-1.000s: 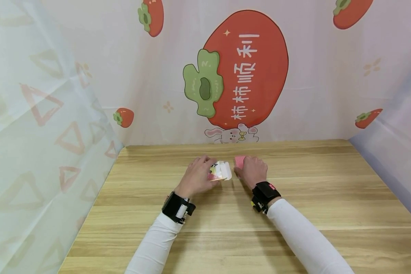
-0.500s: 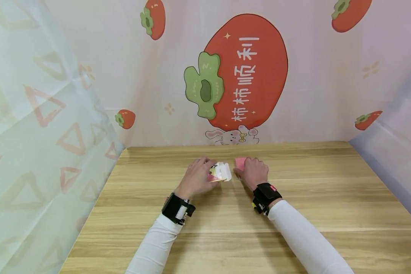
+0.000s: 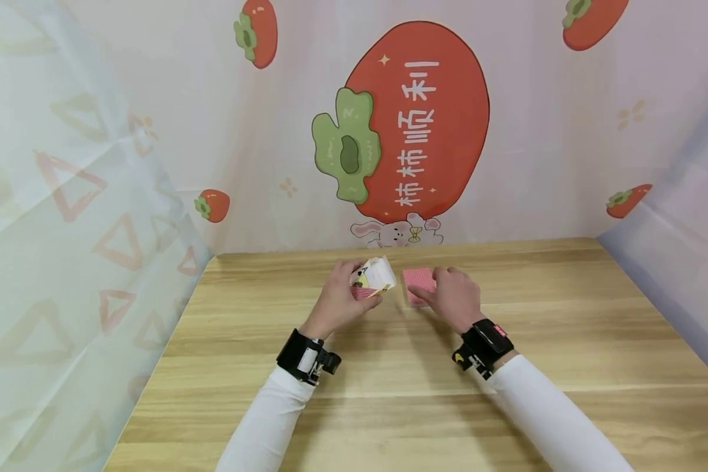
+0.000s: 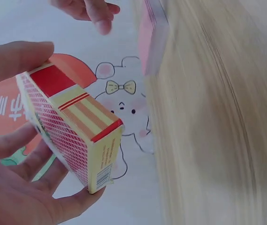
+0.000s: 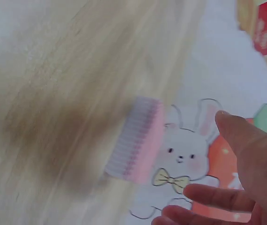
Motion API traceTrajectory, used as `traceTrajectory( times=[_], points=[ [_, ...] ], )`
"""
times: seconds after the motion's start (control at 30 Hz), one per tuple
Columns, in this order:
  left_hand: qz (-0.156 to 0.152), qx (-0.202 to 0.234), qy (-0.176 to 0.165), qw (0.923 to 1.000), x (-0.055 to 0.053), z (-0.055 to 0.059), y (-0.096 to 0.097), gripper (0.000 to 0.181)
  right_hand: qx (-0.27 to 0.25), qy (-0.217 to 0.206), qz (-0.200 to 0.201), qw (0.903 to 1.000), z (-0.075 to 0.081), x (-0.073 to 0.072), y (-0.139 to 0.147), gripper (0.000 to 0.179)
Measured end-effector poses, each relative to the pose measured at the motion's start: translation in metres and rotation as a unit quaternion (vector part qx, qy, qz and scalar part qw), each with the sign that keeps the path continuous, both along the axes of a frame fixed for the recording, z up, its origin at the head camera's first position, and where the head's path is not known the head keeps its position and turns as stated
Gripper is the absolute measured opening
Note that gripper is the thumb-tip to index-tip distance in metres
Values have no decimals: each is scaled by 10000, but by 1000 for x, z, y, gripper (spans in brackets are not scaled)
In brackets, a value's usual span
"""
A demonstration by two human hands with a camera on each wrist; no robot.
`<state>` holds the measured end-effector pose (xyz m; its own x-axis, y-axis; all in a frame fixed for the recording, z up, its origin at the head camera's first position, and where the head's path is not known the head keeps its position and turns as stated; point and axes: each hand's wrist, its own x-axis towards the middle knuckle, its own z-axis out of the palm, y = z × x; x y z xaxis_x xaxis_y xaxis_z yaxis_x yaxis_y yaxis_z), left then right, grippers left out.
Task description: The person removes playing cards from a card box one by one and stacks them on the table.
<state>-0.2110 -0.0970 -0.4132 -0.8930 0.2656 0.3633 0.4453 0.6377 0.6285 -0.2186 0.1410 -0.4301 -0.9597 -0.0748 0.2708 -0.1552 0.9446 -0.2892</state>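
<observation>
My left hand (image 3: 337,300) grips a playing-card box (image 3: 374,278), its red-patterned side and white flap end showing in the head view. In the left wrist view, thumb and fingers hold that card box (image 4: 72,124) by its edges, tilted and above the tabletop. A deck of playing cards (image 3: 415,280) with pink-red backs lies on the table to the right of the box. Over the deck's right side is my right hand (image 3: 457,298), its thumb and fingers spread. The right wrist view shows the deck (image 5: 138,140) apart from the right hand's fingers (image 5: 217,197).
The wood-grain table (image 3: 377,419) runs back to a printed cloth backdrop (image 3: 531,164) with a large persimmon and a rabbit. Another cloth panel (image 3: 82,262) stands along the left side. Black wrist straps (image 3: 488,342) with small cameras sit on both wrists.
My left hand has raised and tilted the card box slightly. My right hand has loosened from the deck and shifted right, showing more of the deck's top.
</observation>
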Motion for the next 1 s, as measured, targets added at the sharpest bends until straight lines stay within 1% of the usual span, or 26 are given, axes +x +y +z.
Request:
traceTrajectory(
  times=[0.2, 0.33, 0.43, 0.53, 0.63, 0.73, 0.87, 0.93, 1.0],
  points=[
    [54, 775, -37, 9970, -4, -3, 4, 72, -296, 154, 287, 9990, 13, 16, 10, 61],
    [128, 1003, -140, 9948, -5, -5, 8, 72, -352, 192, 399, 9984, 17, 23, 15, 62],
    [357, 970, -338, 9941, -8, -6, 11, 73, -358, 216, 392, 9984, 19, 25, 18, 62],
    [847, 602, -599, 9928, -10, -6, 14, 75, -386, 183, 352, 9985, 19, 25, 22, 61],
    [1354, 62, -845, 9872, -13, -7, 16, 77, -419, 83, 273, 9987, 17, 25, 25, 61],
    [1714, -526, -992, 9788, -18, -8, 18, 80, -441, -34, 275, 9986, 15, 23, 25, 62],
    [2074, -1300, -1058, 9638, -29, -9, 24, 82, -499, -93, 326, 9982, 13, 22, 22, 64],
    [2224, -1539, -1111, 9563, -35, -10, 27, 83, -555, -36, 367, 9978, 12, 21, 20, 65],
    [2351, -1677, -1219, 9496, -40, -9, 31, 85, -644, 35, 421, 9970, 13, 21, 18, 65]
  ],
)
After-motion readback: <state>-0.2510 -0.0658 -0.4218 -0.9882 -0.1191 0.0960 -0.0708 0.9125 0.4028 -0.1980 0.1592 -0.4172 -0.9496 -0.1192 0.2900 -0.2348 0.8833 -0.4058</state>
